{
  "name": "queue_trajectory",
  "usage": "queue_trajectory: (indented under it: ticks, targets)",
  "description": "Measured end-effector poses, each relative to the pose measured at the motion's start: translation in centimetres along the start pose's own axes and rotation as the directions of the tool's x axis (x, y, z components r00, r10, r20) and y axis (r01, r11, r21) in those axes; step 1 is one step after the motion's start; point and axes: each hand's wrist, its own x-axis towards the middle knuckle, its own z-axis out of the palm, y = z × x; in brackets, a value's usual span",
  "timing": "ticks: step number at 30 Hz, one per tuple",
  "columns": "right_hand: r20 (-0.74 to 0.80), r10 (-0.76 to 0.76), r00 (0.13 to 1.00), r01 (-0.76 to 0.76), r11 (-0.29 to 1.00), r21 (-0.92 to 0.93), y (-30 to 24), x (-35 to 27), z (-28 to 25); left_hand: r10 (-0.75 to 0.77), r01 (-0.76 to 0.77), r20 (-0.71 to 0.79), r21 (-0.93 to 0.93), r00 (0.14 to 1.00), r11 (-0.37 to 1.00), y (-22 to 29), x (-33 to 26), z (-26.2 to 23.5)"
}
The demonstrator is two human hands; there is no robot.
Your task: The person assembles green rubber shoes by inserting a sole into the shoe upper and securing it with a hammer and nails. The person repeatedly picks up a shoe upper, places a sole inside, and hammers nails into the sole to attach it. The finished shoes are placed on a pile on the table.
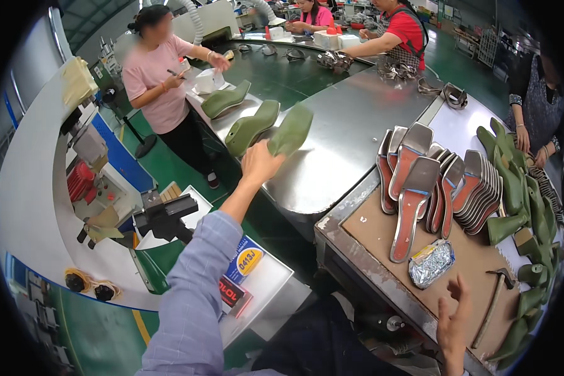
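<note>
Fingers of left hand clamped on near end of green shoe last, over metal surface, likely keeping far end clear; right hand empty, fingers apart, left of hammer.

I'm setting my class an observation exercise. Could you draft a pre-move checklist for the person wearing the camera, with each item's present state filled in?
1. Left hand on a green shoe last: ok, holding its lower end.
2. Held last clear of the metal table: cannot tell from this single view.
3. Right hand free: ok, open with nothing in it.
4. Hammer set down: ok, lying on the workbench to the right of that hand.
5. Insoles in one neat stack: not ok, they lean in several overlapping groups.
6. Pack of small metal pieces on the workbench: ok, just below the insoles in the picture.
</note>
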Motion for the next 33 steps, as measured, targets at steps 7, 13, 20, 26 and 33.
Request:
queue_trajectory:
  ticks: [7,13,20,26,33]
  targets:
    - [-0.122,-0.011,0.992,-0.022,0.964,-0.266,9.2,-3.2,0.7,0.006,0.033,-0.267,0.143,0.964,0.989,-7.2,4.3,1.4]
    - [-0.084,0.001,0.996,-0.035,0.914,-0.404,6.7,-2.5,0.6,0.139,0.034,-0.357,0.438,0.924,0.898,-9.2,10.8,5.7]
    - [-0.112,-0.075,0.991,0.029,0.931,-0.365,6.6,-1.4,0.4,0.387,-0.227,-0.359,0.414,0.849,0.881,-0.5,10.7,7.5]
    - [-0.152,-0.078,0.985,0.019,0.934,-0.357,7.4,-1.9,0.3,0.432,-0.343,0.511,-0.264,0.743,0.902,19.7,-13.0,8.0]
    - [-0.239,-0.15,0.959,0.103,0.974,-0.2,10.0,-3.2,0.1,0.351,0.025,0.323,-0.765,0.879,0.643,21.4,-19.1,12.9]
